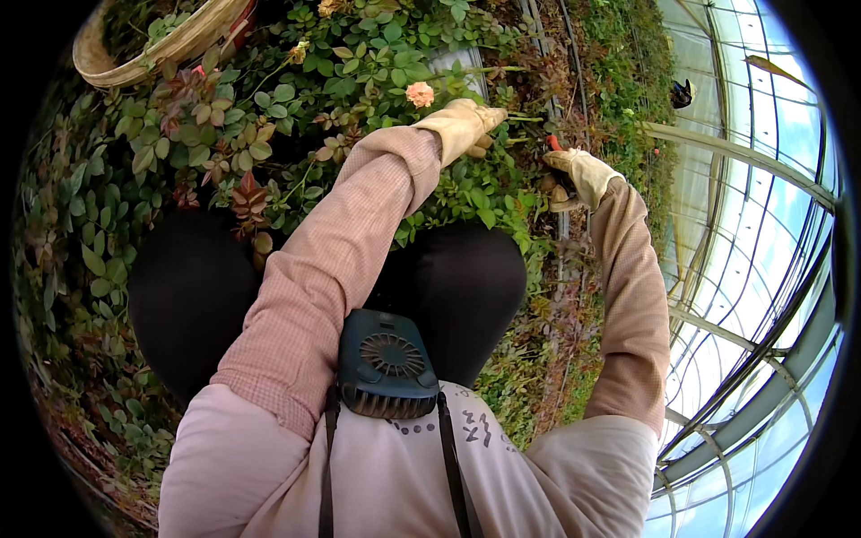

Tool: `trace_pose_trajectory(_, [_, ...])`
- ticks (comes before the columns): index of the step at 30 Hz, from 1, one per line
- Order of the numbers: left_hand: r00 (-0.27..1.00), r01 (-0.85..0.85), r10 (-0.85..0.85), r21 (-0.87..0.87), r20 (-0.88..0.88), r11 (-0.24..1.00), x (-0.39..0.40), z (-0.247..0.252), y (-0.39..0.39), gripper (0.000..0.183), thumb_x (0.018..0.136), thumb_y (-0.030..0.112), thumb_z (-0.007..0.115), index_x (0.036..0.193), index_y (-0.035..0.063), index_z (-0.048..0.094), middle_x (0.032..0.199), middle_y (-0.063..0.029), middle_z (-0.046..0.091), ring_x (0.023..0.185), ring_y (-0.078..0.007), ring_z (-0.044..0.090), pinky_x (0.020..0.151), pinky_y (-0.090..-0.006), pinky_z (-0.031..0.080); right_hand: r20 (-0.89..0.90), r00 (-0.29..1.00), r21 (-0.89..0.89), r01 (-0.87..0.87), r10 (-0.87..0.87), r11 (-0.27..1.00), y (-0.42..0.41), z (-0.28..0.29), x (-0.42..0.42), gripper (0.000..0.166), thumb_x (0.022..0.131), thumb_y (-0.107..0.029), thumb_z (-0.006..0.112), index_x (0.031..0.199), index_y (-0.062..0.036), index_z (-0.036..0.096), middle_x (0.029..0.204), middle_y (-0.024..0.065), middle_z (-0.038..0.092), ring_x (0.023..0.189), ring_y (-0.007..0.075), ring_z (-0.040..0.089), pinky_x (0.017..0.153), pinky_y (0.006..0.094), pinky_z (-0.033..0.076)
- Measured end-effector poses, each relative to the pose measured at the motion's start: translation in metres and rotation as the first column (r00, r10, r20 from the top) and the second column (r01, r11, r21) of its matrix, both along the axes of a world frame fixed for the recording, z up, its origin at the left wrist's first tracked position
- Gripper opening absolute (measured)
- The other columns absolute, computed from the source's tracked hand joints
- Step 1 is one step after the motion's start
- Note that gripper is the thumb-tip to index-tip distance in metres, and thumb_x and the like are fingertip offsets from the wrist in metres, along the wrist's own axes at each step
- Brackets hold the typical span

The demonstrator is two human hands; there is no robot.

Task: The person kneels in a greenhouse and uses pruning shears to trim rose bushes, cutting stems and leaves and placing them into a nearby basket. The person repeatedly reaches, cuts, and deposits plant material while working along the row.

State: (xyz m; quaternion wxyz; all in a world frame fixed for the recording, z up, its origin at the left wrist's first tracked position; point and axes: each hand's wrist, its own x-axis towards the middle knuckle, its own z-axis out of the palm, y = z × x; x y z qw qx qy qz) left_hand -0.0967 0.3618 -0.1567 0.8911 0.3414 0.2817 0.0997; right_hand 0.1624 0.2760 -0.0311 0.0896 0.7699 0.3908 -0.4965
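Observation:
My left hand, in a pale work glove, reaches across my body into the leafy rose bushes. Its fingers lie close together beside green stems; whether it grips any of them is hidden. A peach-coloured rose bloom is just beyond that wrist. To the right, my right hand, gloved too, is closed around a hand tool with a red end. Most of this tool is covered by the glove and foliage, so its kind is unclear.
A round, pale-rimmed basket stands at upper left among the plants. Dark hoses run along the bed. A portable fan hangs on my chest above my knees. Greenhouse framing rises at right, with a person far off.

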Motion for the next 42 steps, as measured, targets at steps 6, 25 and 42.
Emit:
trace_pose_trajectory(6, [0.998, 0.022, -0.022, -0.015, -0.052, 1.000, -0.007, 0.004, 0.005, 0.061, 0.100, 0.041, 0.052, 0.145, 0.0010, 0.043, 0.126, -0.0225, 0.064, 0.101, -0.0261, 0.069, 0.108, -0.0409, 0.041, 0.228, 0.917, -0.166, 0.367, -0.326, 0.915, 0.028, 0.021, -0.059, 0.012, 0.091, -0.014, 0.057, 0.087, -0.0051, 0.050, 0.060, 0.0044, 0.051, 0.046, 0.0178, 0.049, 0.046, 0.0383, 0.046])
trace_pose_trajectory(25, [0.998, 0.034, -0.034, 0.010, -0.053, 0.999, 0.003, -0.011, 0.009, 0.065, 0.097, 0.040, 0.058, 0.142, -0.0029, 0.041, 0.122, -0.0203, 0.066, 0.104, -0.0265, 0.069, 0.095, -0.0354, 0.052, 0.186, 0.915, -0.333, -0.284, 0.358, 0.899, 0.031, 0.022, -0.039, 0.014, 0.095, -0.012, 0.049, 0.084, -0.0023, 0.051, 0.056, 0.0035, 0.046, 0.046, 0.0169, 0.046, 0.042, 0.0335, 0.045])
trace_pose_trajectory(42, [0.998, 0.037, -0.038, -0.023, -0.056, 0.999, -0.008, -0.002, 0.009, 0.070, 0.099, 0.044, 0.054, 0.148, -0.0009, 0.031, 0.127, -0.0245, 0.062, 0.107, -0.0295, 0.068, 0.108, -0.0402, 0.041, 0.395, 0.909, -0.368, 0.022, 0.135, 0.929, 0.024, 0.044, -0.098, 0.036, 0.088, -0.036, 0.062, 0.075, -0.0029, 0.058, 0.056, 0.0063, 0.054, 0.045, 0.0184, 0.053, 0.045, 0.0346, 0.043])
